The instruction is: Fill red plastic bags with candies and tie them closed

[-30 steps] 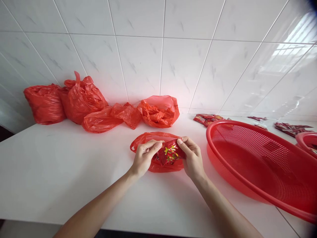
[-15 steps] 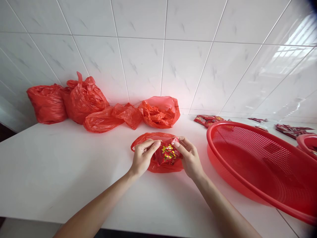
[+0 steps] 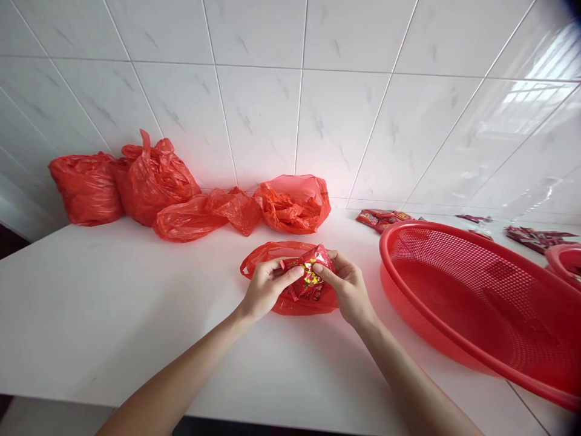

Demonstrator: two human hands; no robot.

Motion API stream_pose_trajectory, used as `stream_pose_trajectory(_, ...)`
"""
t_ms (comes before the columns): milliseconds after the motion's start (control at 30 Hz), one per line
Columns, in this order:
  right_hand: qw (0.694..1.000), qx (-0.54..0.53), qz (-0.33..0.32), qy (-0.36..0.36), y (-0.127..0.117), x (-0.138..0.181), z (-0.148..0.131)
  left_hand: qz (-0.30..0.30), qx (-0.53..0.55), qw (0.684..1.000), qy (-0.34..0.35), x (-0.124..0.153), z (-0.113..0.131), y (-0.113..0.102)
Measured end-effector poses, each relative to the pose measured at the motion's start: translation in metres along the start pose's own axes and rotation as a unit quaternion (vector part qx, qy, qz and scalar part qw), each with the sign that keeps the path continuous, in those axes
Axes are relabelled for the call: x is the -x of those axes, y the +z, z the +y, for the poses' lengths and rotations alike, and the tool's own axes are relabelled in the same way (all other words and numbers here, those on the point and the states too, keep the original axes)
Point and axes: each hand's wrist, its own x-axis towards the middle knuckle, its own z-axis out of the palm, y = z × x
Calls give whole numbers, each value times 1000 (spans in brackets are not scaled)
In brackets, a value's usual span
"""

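Note:
Between both hands is a shiny red snack packet [image 3: 310,264] with yellow printing. My left hand [image 3: 267,284] grips its left side, thumb on the front face. At its right side, my right hand [image 3: 349,284] pinches it with the thumb pressed near the middle. The fingers behind the packet are partly hidden. Beneath the hands, a red plastic bag [image 3: 295,307] lies with its mouth spread on the white counter [image 3: 181,321]. Whether more packets lie inside the bag is hard to make out behind the held one.
A large red plastic colander basket [image 3: 422,315] stands at the right. Behind it lie several red packets [image 3: 381,219], with a smaller red container [image 3: 565,260] at the right edge. Along the tiled wall sit filled red bags [image 3: 157,178] and an opened bag of crumpled red plastic [image 3: 295,209].
My thumbs have moved inward over the packet's face from its upper corners. The packet now sits tilted, its top corner pointing up. The bags and basket have stayed put.

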Motion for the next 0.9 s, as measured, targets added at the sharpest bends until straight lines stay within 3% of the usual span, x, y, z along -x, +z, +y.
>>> stream_pose_trajectory(233,998,10,-53,37,3,1,-7,19,-33,999,21,-1,0,-2)
stream_pose_trajectory(367,992,117,-33,24,-4,-2,-3,64,-129,988,55,-6,3,-13)
stream_pose_trajectory(467,967,254,7,-11,-11,-5,6,72,-255,963,39,-11,2,-26)
stream_pose_trajectory(600,917,397,0,-44,-14,-5,13,50,-378,924,27,-17,-9,-41)
stream_pose_trajectory(800,886,461,-47,-34,-14,-4,13,106,-494,855,114,-23,-35,-53)
stream_pose_trajectory(900,876,477,-63,-38,-15,-5,15,85,-520,834,164,-22,-35,-51)
